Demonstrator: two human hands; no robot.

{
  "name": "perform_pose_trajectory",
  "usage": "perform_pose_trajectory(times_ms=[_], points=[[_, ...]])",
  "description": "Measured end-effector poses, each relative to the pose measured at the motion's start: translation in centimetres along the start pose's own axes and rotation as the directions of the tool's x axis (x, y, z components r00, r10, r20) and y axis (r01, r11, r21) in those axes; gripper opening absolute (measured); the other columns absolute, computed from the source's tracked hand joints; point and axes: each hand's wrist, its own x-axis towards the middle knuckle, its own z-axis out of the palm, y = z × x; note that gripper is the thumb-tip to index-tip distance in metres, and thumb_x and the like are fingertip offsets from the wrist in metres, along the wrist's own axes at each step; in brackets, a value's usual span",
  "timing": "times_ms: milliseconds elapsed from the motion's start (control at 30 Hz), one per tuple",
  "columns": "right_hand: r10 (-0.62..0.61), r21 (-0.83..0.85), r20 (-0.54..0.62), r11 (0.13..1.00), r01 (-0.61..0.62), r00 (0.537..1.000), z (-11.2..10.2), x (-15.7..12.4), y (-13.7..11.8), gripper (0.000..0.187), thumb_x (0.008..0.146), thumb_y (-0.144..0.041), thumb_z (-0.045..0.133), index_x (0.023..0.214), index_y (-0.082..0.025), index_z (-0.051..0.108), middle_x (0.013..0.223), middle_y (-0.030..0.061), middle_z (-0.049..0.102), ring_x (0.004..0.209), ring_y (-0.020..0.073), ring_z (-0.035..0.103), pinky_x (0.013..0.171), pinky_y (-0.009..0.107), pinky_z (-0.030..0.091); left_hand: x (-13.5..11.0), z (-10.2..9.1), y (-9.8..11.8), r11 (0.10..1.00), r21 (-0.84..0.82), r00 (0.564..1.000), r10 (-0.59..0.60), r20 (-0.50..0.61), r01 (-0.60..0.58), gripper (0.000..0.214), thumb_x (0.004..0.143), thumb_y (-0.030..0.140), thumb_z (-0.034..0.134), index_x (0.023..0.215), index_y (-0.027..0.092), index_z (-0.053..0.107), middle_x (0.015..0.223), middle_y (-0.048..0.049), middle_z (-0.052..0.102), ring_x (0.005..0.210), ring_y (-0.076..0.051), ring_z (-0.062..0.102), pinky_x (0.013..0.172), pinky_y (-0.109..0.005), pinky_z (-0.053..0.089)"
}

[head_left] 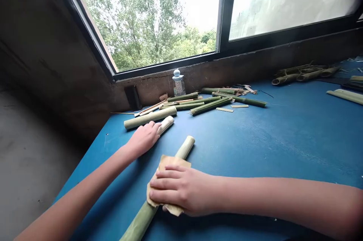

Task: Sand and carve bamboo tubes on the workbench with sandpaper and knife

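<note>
The right hand (181, 190) clamps its fingers together on sandpaper (167, 161) wrapped around a green bamboo tube (138, 222), lying at the blue table's (255, 139) near edge. The left hand's (143, 139) closed-up fingers rest over a peeled bamboo stick (166, 124).

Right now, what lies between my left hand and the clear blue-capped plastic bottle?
A pale peeled bamboo tube and green bamboo sticks, in the head view.

head-worn view faces forward, down, across blue table (263, 146) toward window (147, 14)
</note>
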Motion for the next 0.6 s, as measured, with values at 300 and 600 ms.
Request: perform_pose_trajectory(times_ms=[300, 600], points=[[0.362, 0.002, -0.103, 0.931, -0.364, 0.926, -1.8, -3.2, 9.6, 0.034, 0.105, -0.029, 0.037, 0.117, -0.019, 0.067, 0.115, 0.0080, 0.073, 0.111, 0.0199, 0.063, 0.107, 0.042, 0.041, 2.4, 0.9, -3.3, 0.972, 0.159, 0.965, 0.202, -0.169, -0.176, 0.046, 0.093, 0.004, 0.032, 0.129, 0.011, 0.060, 0.123, -0.0207, 0.062, 0.111, -0.032, 0.058, 0.091, -0.044, 0.042], [0.468, -0.091, -0.147, 0.871, -0.483, 0.872, -1.9, -4.0, 11.1, 0.032, 0.104, -0.027, 0.038, 0.117, -0.019, 0.066, 0.113, 0.0095, 0.073, 0.111, 0.0234, 0.064, 0.110, 0.052, 0.041, -11.9, -3.9, 5.3, 0.787, 0.117, 0.741, 0.611, -0.279, -0.606, 0.016, 0.093, 0.020, 0.052, 0.080, 0.023, 0.059, 0.067, -0.0004, 0.061, 0.057, -0.017, 0.054, 0.054, -0.035, 0.039]])
